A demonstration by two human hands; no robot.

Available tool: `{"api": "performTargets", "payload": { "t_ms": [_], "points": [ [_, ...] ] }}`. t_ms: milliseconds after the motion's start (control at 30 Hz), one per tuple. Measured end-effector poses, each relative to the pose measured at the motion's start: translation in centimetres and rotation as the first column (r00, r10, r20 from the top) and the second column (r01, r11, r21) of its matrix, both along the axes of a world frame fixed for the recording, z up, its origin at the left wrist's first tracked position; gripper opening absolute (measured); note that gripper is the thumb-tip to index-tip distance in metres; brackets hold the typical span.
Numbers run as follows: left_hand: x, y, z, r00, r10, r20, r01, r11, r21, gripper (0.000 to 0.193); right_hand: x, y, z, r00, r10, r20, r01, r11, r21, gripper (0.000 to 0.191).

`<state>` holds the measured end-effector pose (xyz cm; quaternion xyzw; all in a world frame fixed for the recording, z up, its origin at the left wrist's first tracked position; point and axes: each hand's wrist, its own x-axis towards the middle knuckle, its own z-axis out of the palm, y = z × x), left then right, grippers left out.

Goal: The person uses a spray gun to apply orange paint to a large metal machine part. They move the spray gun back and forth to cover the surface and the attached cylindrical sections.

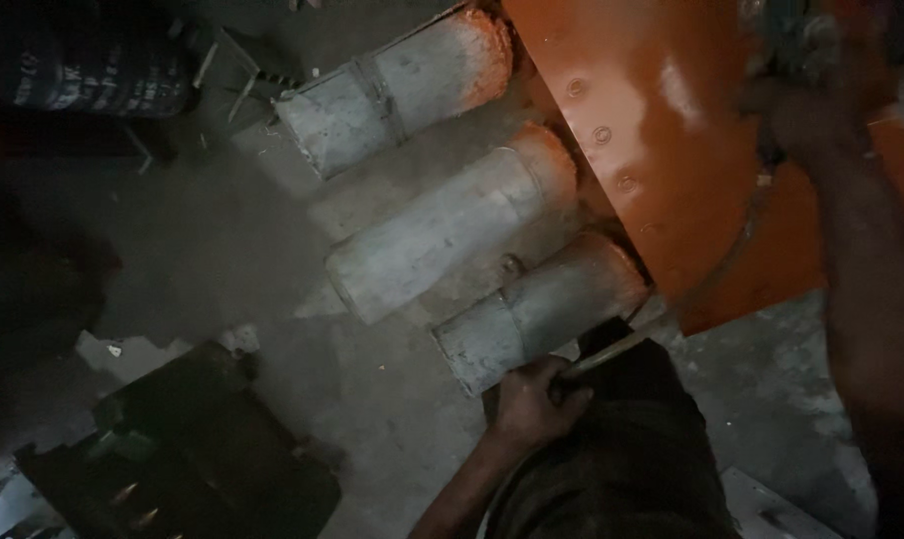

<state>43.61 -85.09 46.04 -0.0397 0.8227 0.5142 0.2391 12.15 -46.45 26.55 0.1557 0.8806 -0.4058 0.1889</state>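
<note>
Left hand gripping a thin rod beside grey cylinders

The left hand (537, 404) is clamped on a thin rod (612, 349) by the nearest grey cylinder (537, 314); the blurred right hand (821, 110) rests far right on the orange panel (672, 150), grip unclear. Best kept steady.

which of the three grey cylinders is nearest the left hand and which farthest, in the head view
From the left hand, whose grip is closed on a thin dark rod:
1. Lowest grey metal cylinder, just above the hand.
2. Middle grey metal cylinder, farther up and left.
3. Top grey banded cylinder, at the upper edge, farthest.
All three butt against the orange riveted panel.
</note>
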Motion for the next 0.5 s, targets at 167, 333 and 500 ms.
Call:
{"api": "performTargets", "payload": {
  "t_ms": [167,333,500],
  "points": [
    [-0.6,1.4,0.5,1.0,0.004,0.028,-0.002,0.999,-0.048,0.037,-1.0,-0.3,1.1,0.992,0.071,-0.106,-0.083,0.99,-0.112,0.061],
    [-0.7,2.3,0.0,0.995,0.007,-0.095,-0.007,1.0,-0.003,0.037,-2.1,-0.9,1.9,0.986,0.092,-0.141,-0.109,0.987,-0.12,0.06],
    [-0.8,3.4,-0.2,0.959,0.005,-0.283,-0.032,0.996,-0.089,0.039,-3.4,-1.3,3.2,0.98,0.12,-0.16,-0.14,0.983,-0.121,0.058]
  ]
}}
